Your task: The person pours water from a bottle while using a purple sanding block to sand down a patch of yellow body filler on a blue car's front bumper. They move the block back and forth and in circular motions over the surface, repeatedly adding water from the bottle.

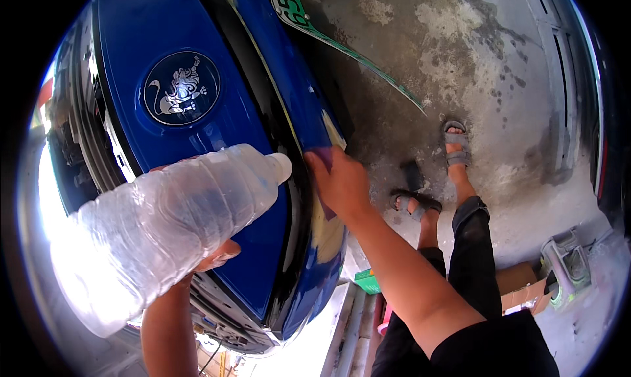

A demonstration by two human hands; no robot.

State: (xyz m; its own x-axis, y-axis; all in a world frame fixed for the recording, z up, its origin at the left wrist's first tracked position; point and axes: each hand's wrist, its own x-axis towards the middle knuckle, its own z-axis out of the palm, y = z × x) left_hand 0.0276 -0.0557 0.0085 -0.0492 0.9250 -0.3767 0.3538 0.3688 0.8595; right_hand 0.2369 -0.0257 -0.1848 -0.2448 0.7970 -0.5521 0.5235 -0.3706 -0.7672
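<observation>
My left hand (pixel 209 257) grips a large crinkled clear plastic bottle (pixel 177 226) from underneath, tilted with its mouth toward my right hand, over a glossy blue car panel (pixel 118 42) with a silver lion emblem (pixel 178 88). My right hand (pixel 343 183) presses a purplish-brown sheet (pixel 325 205), apparently sandpaper, against the blue bumper (pixel 297 71) beside a black trim strip, where beige patches (pixel 328 245) show.
A green-lettered plate (pixel 289 9) with a long narrow edge extends over the stained concrete floor (pixel 420 62). My sandalled feet stand at the right. A cardboard box (pixel 516 278), a green box (pixel 366 280) and a pale metal object (pixel 565 265) lie low nearby.
</observation>
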